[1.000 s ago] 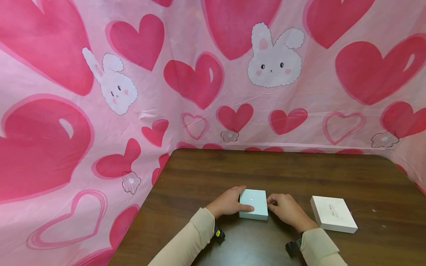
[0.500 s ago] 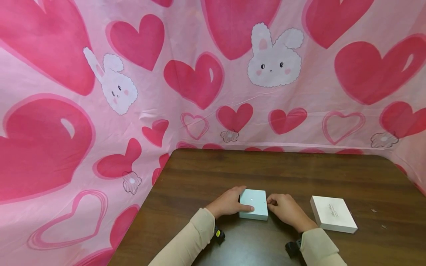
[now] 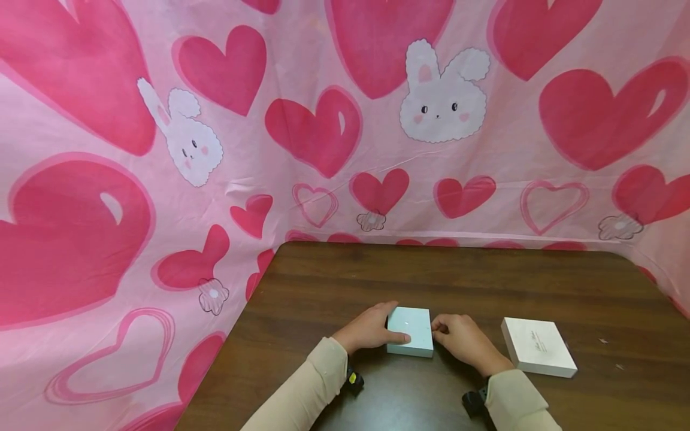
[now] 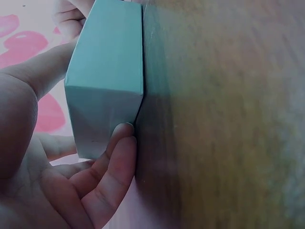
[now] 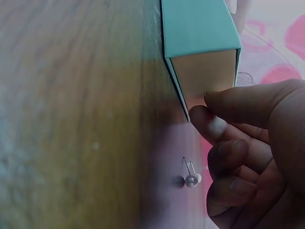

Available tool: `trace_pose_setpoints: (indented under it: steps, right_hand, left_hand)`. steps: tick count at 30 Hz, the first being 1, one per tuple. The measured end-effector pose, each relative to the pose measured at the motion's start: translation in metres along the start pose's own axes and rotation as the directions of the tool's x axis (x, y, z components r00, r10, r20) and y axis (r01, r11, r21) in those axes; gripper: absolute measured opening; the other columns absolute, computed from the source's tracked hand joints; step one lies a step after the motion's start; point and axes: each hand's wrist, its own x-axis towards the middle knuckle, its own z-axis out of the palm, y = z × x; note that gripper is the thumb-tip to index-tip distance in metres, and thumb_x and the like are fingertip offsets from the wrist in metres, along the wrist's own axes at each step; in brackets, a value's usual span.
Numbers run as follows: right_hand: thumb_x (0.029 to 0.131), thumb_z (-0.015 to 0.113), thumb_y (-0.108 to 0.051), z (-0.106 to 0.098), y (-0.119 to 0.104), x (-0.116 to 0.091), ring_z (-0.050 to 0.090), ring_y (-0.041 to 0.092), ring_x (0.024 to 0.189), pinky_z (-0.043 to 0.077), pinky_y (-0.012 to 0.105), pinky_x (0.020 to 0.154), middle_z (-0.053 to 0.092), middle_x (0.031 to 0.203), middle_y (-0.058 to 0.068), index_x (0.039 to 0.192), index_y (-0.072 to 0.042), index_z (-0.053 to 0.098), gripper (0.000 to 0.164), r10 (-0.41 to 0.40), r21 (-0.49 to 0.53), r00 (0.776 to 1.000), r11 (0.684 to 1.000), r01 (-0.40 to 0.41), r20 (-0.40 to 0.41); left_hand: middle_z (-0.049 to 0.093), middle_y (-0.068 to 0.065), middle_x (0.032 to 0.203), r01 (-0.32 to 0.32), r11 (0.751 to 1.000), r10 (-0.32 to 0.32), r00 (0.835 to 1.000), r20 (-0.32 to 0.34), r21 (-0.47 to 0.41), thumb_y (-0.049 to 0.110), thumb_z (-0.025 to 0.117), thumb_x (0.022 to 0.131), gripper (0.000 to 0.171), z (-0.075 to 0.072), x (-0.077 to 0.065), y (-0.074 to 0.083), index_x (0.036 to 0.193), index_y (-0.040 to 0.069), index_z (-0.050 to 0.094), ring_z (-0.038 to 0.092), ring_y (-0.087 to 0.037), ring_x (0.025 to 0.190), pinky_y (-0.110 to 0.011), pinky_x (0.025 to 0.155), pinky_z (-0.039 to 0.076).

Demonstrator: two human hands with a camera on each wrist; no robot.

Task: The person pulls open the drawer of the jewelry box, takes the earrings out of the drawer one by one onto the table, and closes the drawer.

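A pale blue box [image 3: 411, 332] lies flat on the table, its right end showing a plain pinkish-beige inner face [image 5: 202, 71] inside a thin blue shell. My left hand [image 3: 372, 326] grips its left side, thumb across the top. Low on the left end, the other fingers [image 4: 112, 176] reach the table-side edge. At the opposite end, my right hand [image 3: 463, 338] has thumb and index finger pinched together against the inner face, the rest curled. I cannot tell whether a tab is between them. In the right wrist view, a small pearl-headed piece with thin prongs [image 5: 191, 180] shows beyond the curled fingers.
A white box [image 3: 539, 347] with dark script on its lid stands right of my right hand. Two tiny light items [image 3: 604, 340] lie farther right on the dark wooden table [image 3: 345, 275]. A pink heart-and-rabbit curtain [image 3: 323, 143] hangs along the back and left.
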Motion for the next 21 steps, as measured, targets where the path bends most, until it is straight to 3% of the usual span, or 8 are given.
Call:
trace_pose_setpoints:
  steps: [10,21]
  right_hand:
    - [0.086,0.073,-0.01,-0.003,0.002,0.001,0.057,0.008,0.072,0.05,0.036,0.071,0.063,0.077,-0.01,0.089,-0.015,0.071,0.006,-0.009,0.0,1.0,1.0,0.009,0.002]
    - [0.087,0.075,-0.018,-0.006,0.004,-0.001,0.057,0.008,0.072,0.049,0.034,0.069,0.063,0.077,-0.011,0.088,-0.013,0.071,0.006,0.007,0.04,1.0,0.999,-0.008,0.01]
  left_hand:
    - [0.042,-0.001,0.147,-0.001,1.0,0.001,1.0,-0.008,0.031,0.066,0.066,0.08,0.091,-0.01,-0.009,-0.003,0.151,0.017,0.036,0.04,-0.016,0.133,-0.043,0.104,0.036]
    - [0.043,0.0,0.147,0.022,1.0,-0.022,1.0,-0.005,0.02,0.064,0.066,0.082,0.086,-0.012,-0.012,-0.004,0.15,0.019,0.037,0.041,-0.016,0.132,-0.044,0.104,0.037]
